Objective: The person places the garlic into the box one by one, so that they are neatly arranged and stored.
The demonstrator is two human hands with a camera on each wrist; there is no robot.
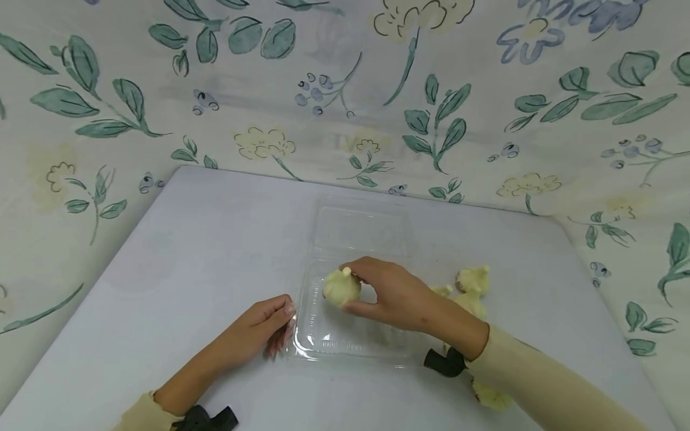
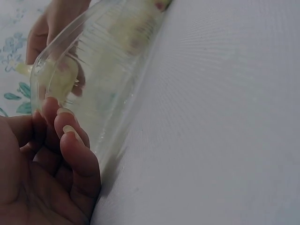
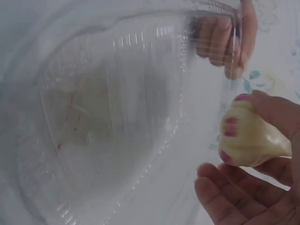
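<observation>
My right hand (image 1: 399, 293) holds a pale yellow garlic bulb (image 1: 341, 288) between thumb and fingers, its stem upward in the head view. Purple patches show on the bulb (image 3: 234, 129) in the right wrist view. It is above the base of a clear plastic clamshell container (image 1: 302, 357), whose lid (image 1: 358, 224) lies open toward the back. My left hand (image 1: 253, 329) is at the container's left edge, pinching the rim between thumb and curled fingers (image 2: 77, 157). No bulb can be made out resting inside the base.
Several more garlic bulbs (image 1: 473, 279) lie on the white table (image 1: 215, 239) right of the container, partly hidden by my right forearm. One bulb (image 1: 492, 396) is nearer the front. Floral cloth (image 1: 345, 137) hangs behind the table. Black devices (image 1: 444, 363) are on both wrists.
</observation>
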